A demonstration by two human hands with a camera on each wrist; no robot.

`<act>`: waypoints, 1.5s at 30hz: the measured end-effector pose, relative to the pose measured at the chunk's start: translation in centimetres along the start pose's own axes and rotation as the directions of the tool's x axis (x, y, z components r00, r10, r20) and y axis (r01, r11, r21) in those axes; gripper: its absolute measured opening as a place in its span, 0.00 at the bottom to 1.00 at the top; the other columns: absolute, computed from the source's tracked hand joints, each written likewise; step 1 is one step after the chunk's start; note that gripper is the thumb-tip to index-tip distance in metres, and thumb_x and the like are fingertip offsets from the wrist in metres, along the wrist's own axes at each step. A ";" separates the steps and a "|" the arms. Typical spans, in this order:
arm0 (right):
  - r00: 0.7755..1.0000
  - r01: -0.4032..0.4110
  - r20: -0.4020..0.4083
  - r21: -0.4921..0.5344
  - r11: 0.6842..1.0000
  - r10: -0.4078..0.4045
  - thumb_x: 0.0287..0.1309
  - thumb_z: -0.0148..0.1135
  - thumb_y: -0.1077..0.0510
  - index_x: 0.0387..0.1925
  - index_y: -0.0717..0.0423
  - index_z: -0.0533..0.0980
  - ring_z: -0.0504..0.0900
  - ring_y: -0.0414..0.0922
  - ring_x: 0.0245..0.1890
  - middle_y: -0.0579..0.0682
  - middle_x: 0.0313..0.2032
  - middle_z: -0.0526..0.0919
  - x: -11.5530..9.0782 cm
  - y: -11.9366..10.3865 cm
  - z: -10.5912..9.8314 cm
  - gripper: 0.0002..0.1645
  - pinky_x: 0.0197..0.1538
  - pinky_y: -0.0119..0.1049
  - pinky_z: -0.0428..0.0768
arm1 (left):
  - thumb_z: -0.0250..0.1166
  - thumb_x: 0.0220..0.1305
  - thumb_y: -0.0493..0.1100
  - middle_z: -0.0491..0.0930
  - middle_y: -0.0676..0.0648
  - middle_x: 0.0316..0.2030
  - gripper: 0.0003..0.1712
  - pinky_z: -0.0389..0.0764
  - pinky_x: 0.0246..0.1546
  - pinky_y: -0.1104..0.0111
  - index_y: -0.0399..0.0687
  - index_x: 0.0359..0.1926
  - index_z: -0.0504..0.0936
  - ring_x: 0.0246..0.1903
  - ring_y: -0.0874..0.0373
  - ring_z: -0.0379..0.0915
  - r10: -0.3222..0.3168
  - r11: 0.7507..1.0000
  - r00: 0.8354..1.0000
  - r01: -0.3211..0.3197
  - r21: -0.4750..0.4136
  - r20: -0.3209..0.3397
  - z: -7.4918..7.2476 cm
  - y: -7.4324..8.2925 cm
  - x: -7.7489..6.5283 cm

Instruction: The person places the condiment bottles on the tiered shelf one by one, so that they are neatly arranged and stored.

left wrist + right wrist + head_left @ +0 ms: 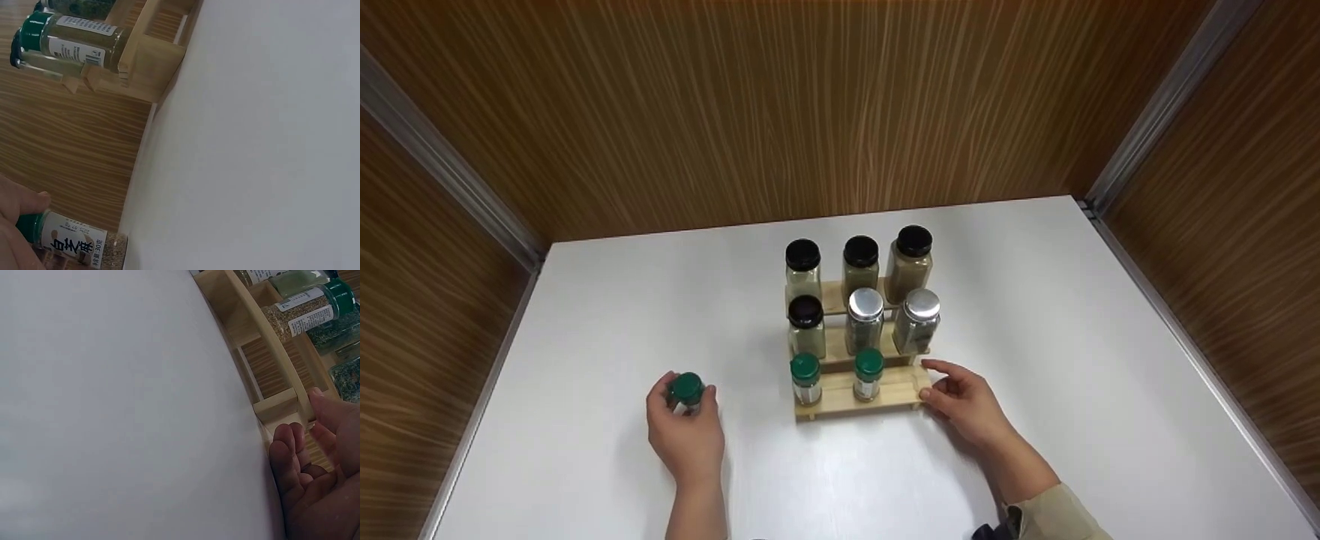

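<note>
My left hand (688, 442) holds a small spice jar with a green cap (688, 388), left of the rack. In the left wrist view this labelled jar (73, 239) of pale seeds has its base right at the tabletop. My right hand (969, 409) pinches the right end of the lowest shelf of a three-tier wooden spice rack (840, 403). The right wrist view shows the thumb (332, 408) at the end of the front rail. Two green-capped jars stand on that shelf, one at the left end (807, 379), the other near the middle (868, 375).
Three black-capped jars stand on the top tier, one of them at the right (910, 266). The middle tier bears a black-capped jar (808, 330) and two silver-capped jars, one in the middle (865, 322). Wood-grain panels (810, 112) border the white table (585, 337).
</note>
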State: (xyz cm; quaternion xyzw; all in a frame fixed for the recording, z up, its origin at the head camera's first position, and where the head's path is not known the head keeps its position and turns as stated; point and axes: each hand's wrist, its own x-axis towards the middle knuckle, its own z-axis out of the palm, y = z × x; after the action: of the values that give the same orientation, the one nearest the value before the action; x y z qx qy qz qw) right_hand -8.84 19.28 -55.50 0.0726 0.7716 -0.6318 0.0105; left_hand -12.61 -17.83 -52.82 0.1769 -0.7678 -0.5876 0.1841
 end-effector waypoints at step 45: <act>0.997 0.032 0.062 0.066 0.997 -0.036 0.60 0.72 0.73 0.68 0.73 0.72 0.76 0.39 0.26 0.54 0.32 0.77 0.0 0.4 -0.3 0.35 0.29 0.27 0.76 | 0.81 0.50 0.26 0.88 0.46 0.45 0.29 0.79 0.40 0.78 0.32 0.55 0.83 0.43 0.64 0.79 0.354 0.935 0.935 -0.354 -0.001 -0.018 -1.7 8.7 -5.5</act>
State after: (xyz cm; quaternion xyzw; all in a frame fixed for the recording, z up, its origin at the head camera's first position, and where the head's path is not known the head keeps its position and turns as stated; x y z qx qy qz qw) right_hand -8.76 19.68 -55.79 0.0396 0.7510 -0.6587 0.0219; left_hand -7.48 -14.46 -44.37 0.0409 -0.7842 -0.5449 0.2941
